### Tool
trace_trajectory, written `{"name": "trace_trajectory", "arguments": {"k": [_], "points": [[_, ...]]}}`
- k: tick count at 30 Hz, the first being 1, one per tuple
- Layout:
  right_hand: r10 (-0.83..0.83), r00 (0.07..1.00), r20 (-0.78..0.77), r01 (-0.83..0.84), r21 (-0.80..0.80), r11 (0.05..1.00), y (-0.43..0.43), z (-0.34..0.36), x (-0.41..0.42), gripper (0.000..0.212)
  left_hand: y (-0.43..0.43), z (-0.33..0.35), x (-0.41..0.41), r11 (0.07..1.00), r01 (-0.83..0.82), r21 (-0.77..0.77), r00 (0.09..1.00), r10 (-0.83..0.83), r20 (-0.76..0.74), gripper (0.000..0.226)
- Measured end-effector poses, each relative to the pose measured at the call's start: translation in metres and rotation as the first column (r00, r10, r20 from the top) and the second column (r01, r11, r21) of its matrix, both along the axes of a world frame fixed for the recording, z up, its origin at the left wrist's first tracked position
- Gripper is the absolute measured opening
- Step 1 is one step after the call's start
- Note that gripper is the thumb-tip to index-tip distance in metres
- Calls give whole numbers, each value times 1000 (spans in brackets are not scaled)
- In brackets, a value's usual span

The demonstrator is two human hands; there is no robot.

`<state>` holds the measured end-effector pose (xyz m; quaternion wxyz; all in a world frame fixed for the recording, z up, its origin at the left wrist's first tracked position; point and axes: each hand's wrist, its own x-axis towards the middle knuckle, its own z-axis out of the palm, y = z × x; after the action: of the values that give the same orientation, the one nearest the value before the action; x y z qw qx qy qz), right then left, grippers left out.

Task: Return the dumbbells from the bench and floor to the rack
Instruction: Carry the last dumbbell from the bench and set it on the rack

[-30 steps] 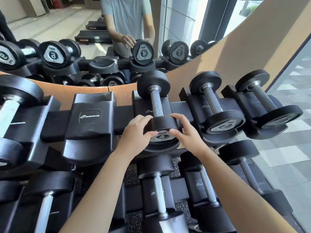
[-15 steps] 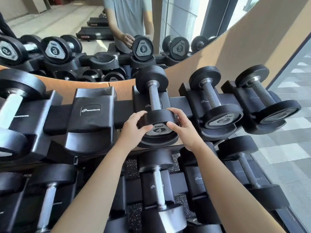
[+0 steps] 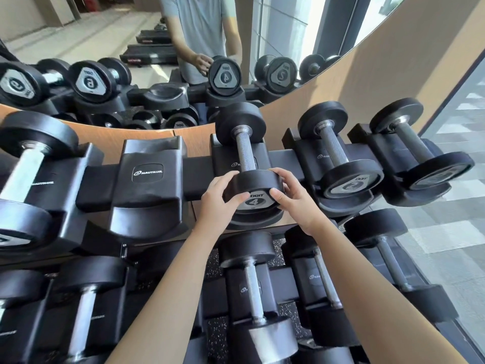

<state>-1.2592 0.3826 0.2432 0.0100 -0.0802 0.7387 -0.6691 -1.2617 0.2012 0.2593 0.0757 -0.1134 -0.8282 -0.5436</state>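
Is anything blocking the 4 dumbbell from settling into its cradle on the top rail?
Nothing visible does. The 4 dumbbell lies along its cradle, with the left hand and right hand gripping its near head just over the front cup. The neighbouring dumbbell to the right sits apart in its own cradle.

Gym: rack point(image 3: 148, 174) of dumbbells point(image 3: 331, 147), mirror point(image 3: 78, 35), treadmills point(image 3: 149, 52)
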Motion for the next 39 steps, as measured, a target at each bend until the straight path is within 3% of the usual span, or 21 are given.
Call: {"name": "trace_trajectory", "arguments": {"k": [4, 8, 12, 17, 21, 29, 39], "points": [[-119, 992, -33, 123, 220, 968, -1, 5, 5, 39, -2, -1, 7, 998, 6, -64, 1000, -7, -8, 54], [-191, 970, -152, 241, 458, 856, -8, 8, 22, 55, -7, -6, 20, 969, -6, -249, 1000, 0, -25, 66], [-221, 943, -248, 327, 567, 756, -15, 10, 50, 58, -8, -9, 44, 908, -26, -417, 998, 3, -57, 67], [-136, 937, -321, 344, 784, 517, -18, 14, 81, 53, -6, -6, 83, 795, -150, -588, 984, 62, -167, 55], [8, 919, -393, 354, 837, 417, -16, 17, 108, 48, 6, -6, 123, 714, -247, -655, 966, 125, -228, 47], [251, 827, -502, 366, 821, 438, -12, 20, 165, 49, 31, -13, 216, 577, -466, -671, 881, 376, -288, 42], [537, 700, -470, 137, 827, 545, -62, 19, 267, 48, 13, -17, 353, 298, -616, -730, 687, 656, -312, 43]]}}
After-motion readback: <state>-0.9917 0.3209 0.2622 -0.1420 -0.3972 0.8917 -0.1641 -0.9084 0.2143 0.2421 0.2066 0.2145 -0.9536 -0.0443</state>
